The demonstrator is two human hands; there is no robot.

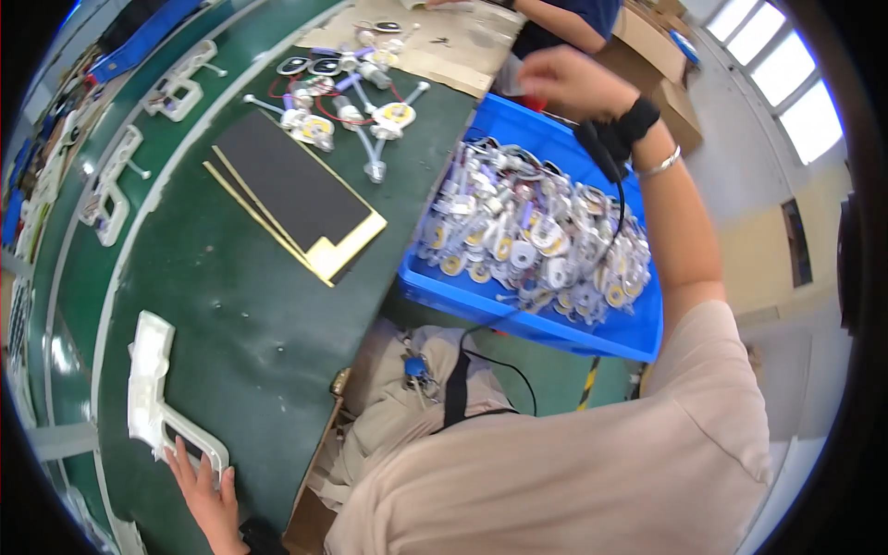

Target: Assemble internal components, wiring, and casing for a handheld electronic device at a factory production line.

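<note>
At the lower left a white plastic gun-shaped housing [150, 388] lies on the green table. My left hand [208, 499] is at its looped handle end, fingers stretched and spread, their tips touching it. My right hand [583, 85] is raised over the far end of a blue bin [518, 324], its fingers curled in. What the fingers hold, if anything, cannot be made out. The bin is heaped with small assemblies [536, 222] of white, clear and yellow round parts with wires. A dark band and a bracelet circle my right wrist.
Black foam sheets with yellowish backing [296, 185] lie mid-table. Beyond them are loose wired assemblies [351, 102] and a cardboard sheet [444, 46]. More white housings [116, 194] rest on the line at left. A co-worker's arm [564, 23] is at the top; cardboard boxes [647, 55] stand behind.
</note>
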